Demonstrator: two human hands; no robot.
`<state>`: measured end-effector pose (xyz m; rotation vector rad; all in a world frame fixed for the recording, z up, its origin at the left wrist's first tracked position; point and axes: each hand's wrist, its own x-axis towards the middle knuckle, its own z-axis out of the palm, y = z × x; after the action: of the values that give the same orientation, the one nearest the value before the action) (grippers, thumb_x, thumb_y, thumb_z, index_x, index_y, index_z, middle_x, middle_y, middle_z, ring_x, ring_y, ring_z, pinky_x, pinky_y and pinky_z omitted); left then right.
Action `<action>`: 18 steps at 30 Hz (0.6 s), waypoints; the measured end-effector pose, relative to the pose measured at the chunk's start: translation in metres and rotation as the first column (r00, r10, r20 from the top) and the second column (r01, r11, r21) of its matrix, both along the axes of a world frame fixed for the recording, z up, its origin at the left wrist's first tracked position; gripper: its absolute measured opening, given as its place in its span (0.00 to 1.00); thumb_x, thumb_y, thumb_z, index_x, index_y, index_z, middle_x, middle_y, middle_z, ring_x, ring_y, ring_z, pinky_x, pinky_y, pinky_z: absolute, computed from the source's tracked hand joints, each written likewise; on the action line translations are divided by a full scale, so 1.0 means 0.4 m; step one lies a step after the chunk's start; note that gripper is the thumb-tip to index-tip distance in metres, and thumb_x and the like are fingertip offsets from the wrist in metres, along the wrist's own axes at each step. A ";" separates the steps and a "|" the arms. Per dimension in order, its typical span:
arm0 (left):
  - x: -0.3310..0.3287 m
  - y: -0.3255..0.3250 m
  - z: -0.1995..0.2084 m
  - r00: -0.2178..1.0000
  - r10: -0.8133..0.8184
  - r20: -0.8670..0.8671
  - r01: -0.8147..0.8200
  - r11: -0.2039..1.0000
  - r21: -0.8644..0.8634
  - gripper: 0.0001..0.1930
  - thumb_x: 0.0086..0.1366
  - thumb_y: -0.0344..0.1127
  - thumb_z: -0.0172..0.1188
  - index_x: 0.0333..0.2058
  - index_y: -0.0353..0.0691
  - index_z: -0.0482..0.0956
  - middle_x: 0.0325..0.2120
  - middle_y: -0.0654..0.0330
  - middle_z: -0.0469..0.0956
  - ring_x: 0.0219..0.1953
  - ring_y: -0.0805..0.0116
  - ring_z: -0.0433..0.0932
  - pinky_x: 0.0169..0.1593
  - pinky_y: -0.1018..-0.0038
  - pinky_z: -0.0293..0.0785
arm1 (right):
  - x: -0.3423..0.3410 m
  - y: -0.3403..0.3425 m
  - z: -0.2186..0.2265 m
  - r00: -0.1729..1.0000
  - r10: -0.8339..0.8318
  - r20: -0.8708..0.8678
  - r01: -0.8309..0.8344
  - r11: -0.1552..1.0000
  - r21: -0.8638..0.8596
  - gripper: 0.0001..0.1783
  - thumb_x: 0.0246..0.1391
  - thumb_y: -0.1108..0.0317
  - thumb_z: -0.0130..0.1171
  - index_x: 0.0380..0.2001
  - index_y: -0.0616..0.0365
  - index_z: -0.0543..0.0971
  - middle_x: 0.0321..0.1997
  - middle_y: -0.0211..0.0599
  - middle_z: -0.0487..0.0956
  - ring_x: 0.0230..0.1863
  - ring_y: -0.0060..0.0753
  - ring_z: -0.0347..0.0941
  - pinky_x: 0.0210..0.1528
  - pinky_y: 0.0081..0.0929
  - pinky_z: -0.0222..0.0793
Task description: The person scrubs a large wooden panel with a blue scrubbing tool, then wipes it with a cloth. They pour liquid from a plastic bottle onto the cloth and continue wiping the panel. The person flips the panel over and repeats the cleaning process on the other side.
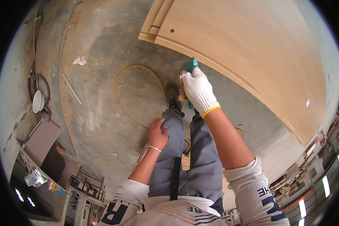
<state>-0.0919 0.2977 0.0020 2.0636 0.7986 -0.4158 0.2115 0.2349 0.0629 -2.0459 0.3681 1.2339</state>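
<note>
My right hand (199, 88), in a white knit glove with a yellow cuff, is closed round a teal nail gun (194, 64). The glove covers much of the tool, and its upper end is close to the near edge of a large wood-grain panel (245, 45). Something tan and pinkish shows beside the gloved fingers, too small to make out. My left hand (158, 134) is bare, with a bracelet at the wrist. It hangs beside my left knee, fingers loosely bent and apart, holding nothing.
A yellowish hose (117, 90) loops over the concrete floor (98, 109) by my left foot. More panels (148, 32) lie under the large one. On the left are a thin strip (72, 89), crumpled foil (79, 60), a white bowl (38, 101) and a board (43, 141).
</note>
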 end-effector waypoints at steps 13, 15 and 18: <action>0.014 -0.073 -0.020 0.997 -0.071 0.036 0.072 0.997 -0.038 0.20 0.62 0.28 0.59 0.53 0.33 0.76 0.57 0.44 0.75 0.61 0.44 0.73 0.65 0.58 0.69 | -0.054 -0.140 -0.023 0.722 -0.677 -0.143 0.691 0.716 0.102 0.07 0.66 0.66 0.52 0.41 0.58 0.73 0.25 0.35 0.73 0.21 0.32 0.73 0.18 0.35 0.72; 0.012 -0.057 -0.019 0.999 -0.037 0.025 0.037 0.999 -0.021 0.20 0.62 0.28 0.59 0.53 0.33 0.76 0.57 0.44 0.75 0.60 0.44 0.73 0.64 0.59 0.70 | -0.068 -0.134 -0.004 0.912 -0.401 -0.086 0.404 0.915 0.021 0.16 0.65 0.64 0.52 0.52 0.59 0.72 0.32 0.48 0.80 0.26 0.38 0.80 0.27 0.36 0.77; 0.014 -0.049 -0.014 0.999 -0.045 -0.005 0.045 0.999 0.001 0.19 0.62 0.28 0.59 0.53 0.34 0.76 0.57 0.45 0.76 0.60 0.44 0.73 0.64 0.59 0.70 | -0.042 -0.064 0.004 0.991 0.076 0.109 -0.067 0.994 -0.087 0.24 0.64 0.58 0.52 0.57 0.63 0.72 0.46 0.63 0.82 0.48 0.62 0.80 0.53 0.48 0.75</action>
<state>-0.0865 0.2782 -0.0038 2.0859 0.7566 -0.4451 0.1949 0.2092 0.0643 -2.2064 0.2997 1.1565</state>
